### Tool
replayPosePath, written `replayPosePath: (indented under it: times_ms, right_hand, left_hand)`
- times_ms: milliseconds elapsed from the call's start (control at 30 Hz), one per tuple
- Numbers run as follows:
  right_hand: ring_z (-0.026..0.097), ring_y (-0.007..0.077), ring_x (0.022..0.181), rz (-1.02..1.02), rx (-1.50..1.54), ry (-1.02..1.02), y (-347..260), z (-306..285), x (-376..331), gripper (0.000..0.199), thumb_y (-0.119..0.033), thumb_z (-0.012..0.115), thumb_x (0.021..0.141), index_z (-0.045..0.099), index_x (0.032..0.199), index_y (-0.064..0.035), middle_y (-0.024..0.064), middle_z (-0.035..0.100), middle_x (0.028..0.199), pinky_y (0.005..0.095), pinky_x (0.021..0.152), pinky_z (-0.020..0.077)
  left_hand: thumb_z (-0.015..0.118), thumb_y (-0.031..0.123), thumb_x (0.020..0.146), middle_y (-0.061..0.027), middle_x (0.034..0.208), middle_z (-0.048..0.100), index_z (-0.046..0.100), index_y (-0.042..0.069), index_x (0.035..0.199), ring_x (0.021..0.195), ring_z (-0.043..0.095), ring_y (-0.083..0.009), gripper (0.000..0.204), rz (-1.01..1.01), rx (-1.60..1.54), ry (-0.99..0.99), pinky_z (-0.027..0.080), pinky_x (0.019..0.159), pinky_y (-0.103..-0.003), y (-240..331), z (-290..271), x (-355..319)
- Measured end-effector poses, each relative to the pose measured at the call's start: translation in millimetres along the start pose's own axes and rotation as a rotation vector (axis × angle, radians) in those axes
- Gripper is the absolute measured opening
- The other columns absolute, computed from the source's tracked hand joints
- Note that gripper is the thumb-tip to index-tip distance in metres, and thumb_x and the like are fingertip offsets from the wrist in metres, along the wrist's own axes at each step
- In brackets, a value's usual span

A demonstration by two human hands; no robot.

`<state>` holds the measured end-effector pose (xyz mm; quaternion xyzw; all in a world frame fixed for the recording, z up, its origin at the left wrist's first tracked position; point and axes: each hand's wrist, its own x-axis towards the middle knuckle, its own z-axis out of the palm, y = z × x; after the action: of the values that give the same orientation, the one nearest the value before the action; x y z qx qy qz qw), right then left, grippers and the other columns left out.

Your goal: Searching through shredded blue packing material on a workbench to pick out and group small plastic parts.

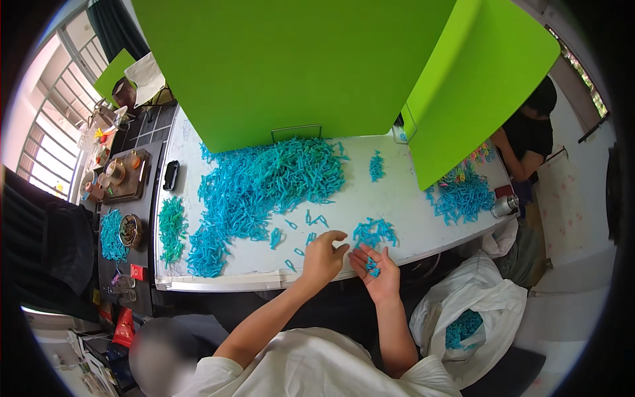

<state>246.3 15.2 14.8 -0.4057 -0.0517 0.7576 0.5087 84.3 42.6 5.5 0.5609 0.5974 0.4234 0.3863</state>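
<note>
My left hand point(324, 257) is above the near edge of the white table point(331, 225), thumb and forefinger curved apart with nothing visible between them. Close by on the right, my right hand point(379, 272) is palm up, cupping a few small blue plastic clip-like pieces point(373, 267). Just beyond its fingertips lies a small heap of the same pieces point(376, 231). Several loose pieces point(309, 217) are scattered left of that heap. A large blue-green pile point(264, 188) covers the table's left and middle part.
Green upright panels point(291, 73) point(479, 86) divide the table. A greener pile point(172, 228) and a black tray point(171, 175) lie at the left. Beyond the right panel, a person point(532, 132) sits near another blue pile point(463, 198). A white sack point(473, 311) holding blue pieces stands at lower right.
</note>
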Motion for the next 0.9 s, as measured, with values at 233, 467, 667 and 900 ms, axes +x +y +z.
replayPosePath:
  times_ms: [233,467,667,900]
  right_hand:
    - [0.063,0.0211,0.097,0.136,0.004,-0.119,39.5,10.9,14.8,0.051,-0.041,0.038,0.104,0.059,0.119,0.0032,0.0110,0.064,0.105,0.0372,0.084,0.0556]
    - [0.064,0.0185,0.092,0.153,-0.149,-0.164,73.7,44.6,10.6,0.040,-0.030,0.049,0.102,0.058,0.124,0.0019,0.0085,0.064,0.103,0.0328,0.084,0.0556]
    - [0.056,0.0075,0.068,0.021,-0.415,-0.213,97.5,31.2,14.2,0.029,-0.012,0.065,0.093,0.063,0.120,-0.0019,0.0018,0.064,0.086,0.0205,0.060,0.0456]
    - [0.053,0.0070,0.063,0.053,-0.200,-0.153,88.2,39.8,21.9,0.011,-0.010,0.064,0.092,0.063,0.099,-0.0026,0.0076,0.065,0.088,0.0195,0.053,0.0402]
  left_hand:
    - [0.074,0.005,0.071,-0.0056,0.080,0.060,0.074,0.014,0.088,0.070,0.061,-0.0257,0.019,0.467,0.264,-0.040,0.049,0.059,-0.036,10.0,-41.1,-16.4]
    - [0.076,0.009,0.075,-0.0004,0.079,0.062,0.072,0.011,0.085,0.066,0.056,-0.0147,0.011,0.091,0.120,0.037,0.045,0.059,-0.028,-45.0,-72.0,-41.6]
    - [0.070,0.027,0.090,0.0061,0.076,0.063,0.071,0.008,0.094,0.065,0.052,-0.0040,0.019,-0.659,-0.637,-0.280,0.034,0.056,-0.021,-44.4,-94.4,-49.2]
    - [0.075,0.017,0.081,-0.0048,0.076,0.060,0.067,0.007,0.090,0.067,0.059,-0.0206,0.016,-0.019,0.329,0.171,0.045,0.059,-0.035,-58.8,-99.9,-25.9]
